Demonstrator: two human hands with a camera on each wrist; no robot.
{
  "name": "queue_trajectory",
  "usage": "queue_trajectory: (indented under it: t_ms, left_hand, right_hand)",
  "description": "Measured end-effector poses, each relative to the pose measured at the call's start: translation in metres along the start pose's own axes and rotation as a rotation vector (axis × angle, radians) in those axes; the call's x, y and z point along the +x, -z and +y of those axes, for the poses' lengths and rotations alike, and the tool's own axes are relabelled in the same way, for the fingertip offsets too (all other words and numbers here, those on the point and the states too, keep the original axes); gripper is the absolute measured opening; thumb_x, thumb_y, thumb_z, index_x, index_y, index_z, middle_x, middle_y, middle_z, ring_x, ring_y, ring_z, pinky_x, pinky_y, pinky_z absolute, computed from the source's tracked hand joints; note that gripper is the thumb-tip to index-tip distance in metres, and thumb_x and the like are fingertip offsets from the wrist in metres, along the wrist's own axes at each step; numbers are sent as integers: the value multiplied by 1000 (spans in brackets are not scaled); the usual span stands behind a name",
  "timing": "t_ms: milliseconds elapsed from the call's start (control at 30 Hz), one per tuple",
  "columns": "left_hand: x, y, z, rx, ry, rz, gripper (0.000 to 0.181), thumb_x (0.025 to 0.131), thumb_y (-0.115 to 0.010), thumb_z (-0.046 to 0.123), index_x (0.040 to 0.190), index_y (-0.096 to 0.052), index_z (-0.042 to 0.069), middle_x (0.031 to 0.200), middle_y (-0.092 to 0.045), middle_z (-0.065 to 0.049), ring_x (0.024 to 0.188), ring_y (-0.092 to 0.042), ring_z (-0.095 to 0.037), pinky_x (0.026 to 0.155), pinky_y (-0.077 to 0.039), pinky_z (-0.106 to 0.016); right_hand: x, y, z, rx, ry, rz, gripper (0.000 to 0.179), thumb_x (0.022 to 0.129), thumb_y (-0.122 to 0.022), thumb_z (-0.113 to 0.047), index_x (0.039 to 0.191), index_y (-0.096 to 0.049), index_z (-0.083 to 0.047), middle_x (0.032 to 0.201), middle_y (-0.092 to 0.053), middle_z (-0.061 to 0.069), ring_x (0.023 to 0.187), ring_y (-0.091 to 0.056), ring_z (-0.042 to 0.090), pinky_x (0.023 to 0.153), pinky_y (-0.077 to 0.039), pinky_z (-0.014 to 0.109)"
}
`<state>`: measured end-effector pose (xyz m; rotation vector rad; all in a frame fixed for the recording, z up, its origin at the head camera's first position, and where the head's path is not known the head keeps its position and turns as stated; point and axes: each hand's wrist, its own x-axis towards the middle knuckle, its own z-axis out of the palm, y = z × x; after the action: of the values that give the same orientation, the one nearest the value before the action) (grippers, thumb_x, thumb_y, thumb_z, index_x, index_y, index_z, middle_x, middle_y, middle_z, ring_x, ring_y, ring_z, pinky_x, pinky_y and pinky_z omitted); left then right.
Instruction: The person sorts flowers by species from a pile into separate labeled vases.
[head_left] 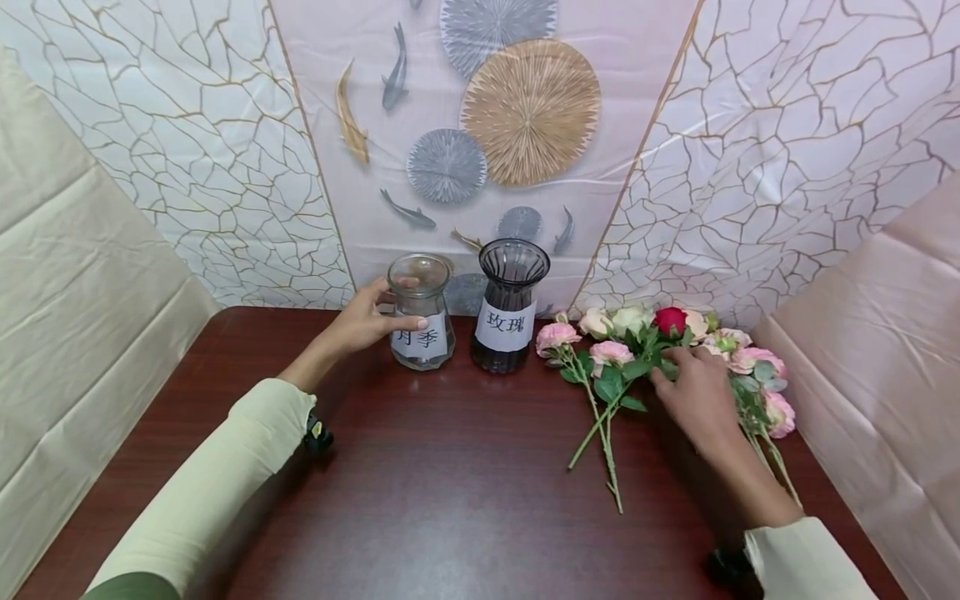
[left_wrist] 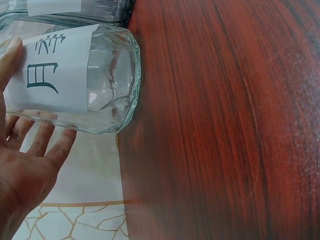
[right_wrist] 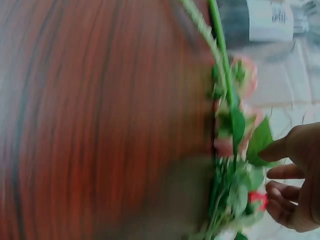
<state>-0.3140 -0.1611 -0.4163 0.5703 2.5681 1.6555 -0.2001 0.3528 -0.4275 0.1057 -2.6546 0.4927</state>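
My left hand [head_left: 365, 318] holds a clear glass vase [head_left: 423, 352], its thumb across the white paper label and its fingers behind. In the left wrist view, the vase's faceted base [left_wrist: 120, 75] shows beside that hand [left_wrist: 27, 175]. To its right stands a dark glass vase [head_left: 501, 360], also labelled. Over at the flowers, my right hand [head_left: 701, 400] reaches in beside a red rose [head_left: 670, 320], fingers loosely bent. A green leaf [right_wrist: 261, 142] is at its thumb in the blurred right wrist view; I cannot tell whether the hand [right_wrist: 300, 180] grips anything.
Pink flowers [head_left: 557, 335] and cream ones [head_left: 632, 318] lie in a pile at the table's back right. Several loose stems [head_left: 611, 454] point towards the front. A patterned cloth backdrop [head_left: 315, 108] rises behind the brown wooden table [head_left: 450, 500].
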Motion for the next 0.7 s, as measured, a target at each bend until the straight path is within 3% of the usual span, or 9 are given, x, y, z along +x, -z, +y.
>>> queue_trajectory:
  t_ms: [200, 400, 467, 600, 700]
  left_hand:
    - [-1, 1, -2, -6, 12, 1, 68, 93, -95, 27, 154, -65, 18, 161, -56, -13, 147, -58, -44, 119, -50, -63]
    - [-1, 0, 0, -8, 12, -5, 69, 93, -95, 29, 154, -64, 18, 162, -56, -12, 148, -57, -43, 119, -50, -65]
    - [-1, 0, 1, -6, 11, -5, 70, 93, -95, 29, 155, -64, 19, 162, -57, -12, 148, -57, -43, 120, -50, -65]
    - [0, 0, 1, -1, 9, -3, 70, 93, -95, 28, 155, -64, 18, 161, -58, -12, 148, -58, -43, 121, -48, -66]
    - [0, 0, 1, 1, 8, 1, 69, 93, -95, 28, 154, -65, 18, 160, -58, -12, 147, -58, -44, 121, -48, -65]
  right_hand:
    - [3, -8, -27, 108, -59, -222, 33, 103, -78, -18, 129, -76, 3, 103, -80, 24, 93, -74, 38, 79, -58, 53]
    - [-1, -12, -34, 110, -154, -338, 58, 106, -79, -38, 148, -62, -2, 112, -82, 24, 99, -78, 42, 79, -59, 57]
    - [-1, -12, -34, 118, -189, -396, 68, 106, -79, -40, 156, -54, -2, 108, -82, 23, 95, -78, 39, 78, -58, 54]
    - [1, -12, -28, 213, -257, -499, 79, 105, -81, -34, 166, -42, 0, 102, -82, 18, 83, -77, 24, 75, -56, 41]
    - [2, -10, -24, 301, -288, -512, 83, 104, -81, -26, 169, -36, 0, 104, -82, 17, 83, -75, 20, 74, -56, 35]
